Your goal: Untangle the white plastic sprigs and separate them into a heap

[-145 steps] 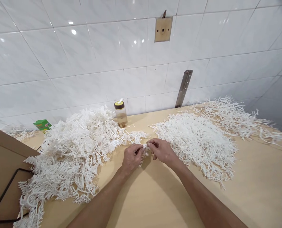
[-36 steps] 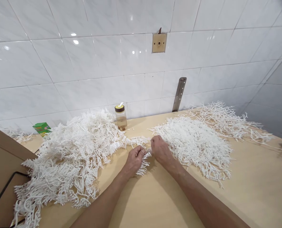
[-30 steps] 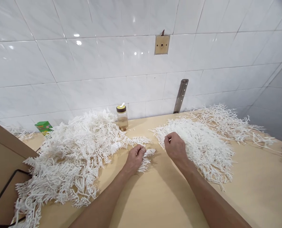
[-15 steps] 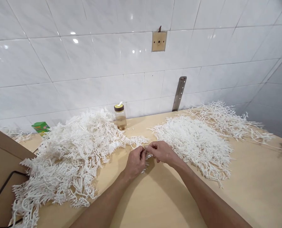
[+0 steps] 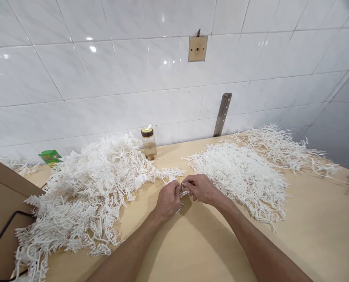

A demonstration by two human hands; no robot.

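My left hand is closed above the table, its thumb and fingers pinched together. My right hand meets it fingertip to fingertip, also pinched. A white branching strand hangs below my left hand, and more white tips show under my right fingers; most of it is hidden by the hands. Just beyond the fingers lies a white tuft, joined to a big loose heap of white branching strands on the left. To the right rests a flatter pile of similar white strands.
A clear bottle with a dark and yellow lid stands near the tiled wall. A green box sits behind the left heap. Looser white strands lie at the back right. A metal bracket leans by the wall.
My fingertips have shifted slightly where they meet, the right ones drawing a little apart from the left. The piles have not moved.
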